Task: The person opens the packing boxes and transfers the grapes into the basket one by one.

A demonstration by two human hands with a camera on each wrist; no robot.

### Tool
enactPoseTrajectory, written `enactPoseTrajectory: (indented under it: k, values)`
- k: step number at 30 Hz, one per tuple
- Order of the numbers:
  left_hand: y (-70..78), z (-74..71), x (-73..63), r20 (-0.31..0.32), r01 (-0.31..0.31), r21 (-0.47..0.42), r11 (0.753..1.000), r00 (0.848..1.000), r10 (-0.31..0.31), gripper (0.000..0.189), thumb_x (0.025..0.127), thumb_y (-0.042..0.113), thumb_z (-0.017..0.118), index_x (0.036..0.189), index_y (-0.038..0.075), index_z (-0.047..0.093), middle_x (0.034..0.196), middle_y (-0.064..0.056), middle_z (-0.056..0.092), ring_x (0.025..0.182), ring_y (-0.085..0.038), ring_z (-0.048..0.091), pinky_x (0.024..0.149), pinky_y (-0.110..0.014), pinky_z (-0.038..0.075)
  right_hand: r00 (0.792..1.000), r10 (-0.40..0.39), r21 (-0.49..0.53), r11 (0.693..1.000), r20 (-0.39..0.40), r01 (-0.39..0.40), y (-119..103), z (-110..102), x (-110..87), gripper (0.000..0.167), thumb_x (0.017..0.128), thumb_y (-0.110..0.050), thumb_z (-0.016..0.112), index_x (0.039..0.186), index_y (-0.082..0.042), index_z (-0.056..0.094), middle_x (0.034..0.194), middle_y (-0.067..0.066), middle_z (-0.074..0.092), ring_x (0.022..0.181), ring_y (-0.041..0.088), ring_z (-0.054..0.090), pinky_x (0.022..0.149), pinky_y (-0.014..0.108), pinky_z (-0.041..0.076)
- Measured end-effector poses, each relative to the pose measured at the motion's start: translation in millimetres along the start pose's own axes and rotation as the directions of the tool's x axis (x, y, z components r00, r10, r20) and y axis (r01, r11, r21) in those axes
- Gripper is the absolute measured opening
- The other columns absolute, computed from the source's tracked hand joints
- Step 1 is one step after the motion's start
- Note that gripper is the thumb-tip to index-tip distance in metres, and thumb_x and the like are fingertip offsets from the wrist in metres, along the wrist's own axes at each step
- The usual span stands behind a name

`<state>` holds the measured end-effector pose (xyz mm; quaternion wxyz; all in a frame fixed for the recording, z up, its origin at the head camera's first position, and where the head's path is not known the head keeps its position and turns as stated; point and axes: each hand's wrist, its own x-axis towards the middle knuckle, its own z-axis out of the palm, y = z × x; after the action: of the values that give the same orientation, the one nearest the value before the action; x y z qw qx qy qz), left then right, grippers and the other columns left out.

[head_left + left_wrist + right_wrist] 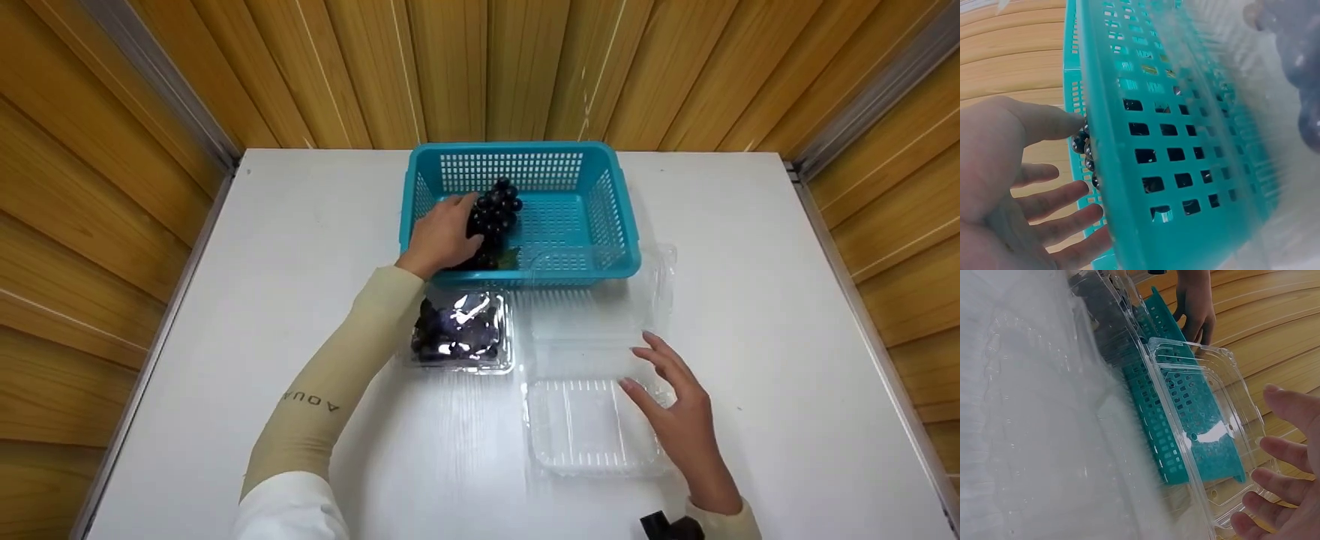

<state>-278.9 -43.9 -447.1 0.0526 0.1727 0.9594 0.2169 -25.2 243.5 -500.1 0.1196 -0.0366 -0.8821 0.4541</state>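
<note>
Dark grapes (495, 214) lie in a bunch at the left side of the teal basket (626, 225), with a green leaf-like patch (508, 259) beside them. My left hand (444, 234) reaches over the basket's rim beside the bunch. In the left wrist view its fingers (1064, 225) are spread, and the thumb is close to the grapes; whether it touches them I cannot tell. A clear plastic clamshell box (592, 427) lies opened, its lid (600, 300) leaning towards the basket. Over this box's right side hovers my right hand (682, 409), fingers apart and holding nothing.
In front of the basket's left part stands a closed clear clamshell box (461, 330) with dark grapes inside. All this is on a white table (300, 225). Wood-patterned panels (450, 75) rise behind the table and at both sides.
</note>
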Motion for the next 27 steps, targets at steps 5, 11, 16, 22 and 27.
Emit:
enactPoseTrajectory:
  k: [5, 11, 16, 22, 27]
  values:
    - [1.7, 0.1, -5.4, -0.026, -0.01, 0.006, 1.0, 1.0, 0.01, 0.062, 0.092, 0.028, 0.062, 0.147, 0.011, 0.038, 0.145, -0.012, 0.048, 0.131, -0.029, 0.049, 0.107, -0.051, 0.042, 1.0, -0.002, 0.019, 1.0, -0.003, 0.002, -0.4, 4.0, 3.3, 0.042, 0.086, -0.015, 0.073, 0.126, -0.016, 0.061, 0.148, -0.002, 0.046, 0.132, -0.011, 0.038, 0.098, 0.0, 0.031]
    - [5.1, -0.6, -11.7, -0.025, -0.018, 0.017, 1.0, 1.0, 0.018, 0.063, 0.093, 0.03, 0.062, 0.148, 0.013, 0.037, 0.147, -0.012, 0.046, 0.133, -0.029, 0.047, 0.107, -0.05, 0.042, 1.0, -0.001, 0.048, 0.999, -0.004, 0.001, -2.4, 7.8, 6.7, 0.043, 0.084, -0.012, 0.075, 0.125, -0.016, 0.062, 0.148, -0.001, 0.047, 0.131, -0.009, 0.039, 0.097, 0.0, 0.031]
    - [6.7, -0.6, -17.9, -0.025, -0.042, 0.011, 0.999, 0.999, 0.042, 0.062, 0.093, 0.03, 0.062, 0.148, 0.013, 0.039, 0.147, -0.011, 0.047, 0.133, -0.029, 0.047, 0.106, -0.05, 0.043, 1.0, 0.002, 0.039, 0.999, 0.009, -0.002, -4.5, 10.1, 9.1, 0.043, 0.085, -0.015, 0.074, 0.125, -0.018, 0.062, 0.148, -0.002, 0.046, 0.132, -0.006, 0.04, 0.098, 0.0, 0.031]
    - [8.7, -1.9, -25.3, -0.021, -0.055, 0.022, 0.998, 0.998, 0.056, 0.062, 0.093, 0.032, 0.062, 0.147, 0.013, 0.04, 0.147, -0.011, 0.047, 0.132, -0.03, 0.048, 0.106, -0.05, 0.043, 0.999, 0.016, 0.025, 1.0, 0.032, -0.017, -6.8, 12.5, 12.6, 0.04, 0.087, -0.022, 0.072, 0.126, -0.019, 0.061, 0.149, -0.004, 0.046, 0.137, 0.005, 0.04, 0.099, 0.0, 0.031]
    - [7.7, -1.6, -29.5, -0.019, -0.063, 0.019, 0.998, 0.998, 0.063, 0.06, 0.093, 0.032, 0.062, 0.147, 0.014, 0.04, 0.147, -0.011, 0.047, 0.132, -0.029, 0.048, 0.105, -0.049, 0.044, 0.999, 0.012, 0.029, 0.999, 0.044, -0.014, -9.2, 14.6, 15.6, 0.042, 0.087, -0.023, 0.072, 0.127, -0.017, 0.06, 0.149, -0.003, 0.045, 0.138, 0.014, 0.041, 0.099, 0.001, 0.03]
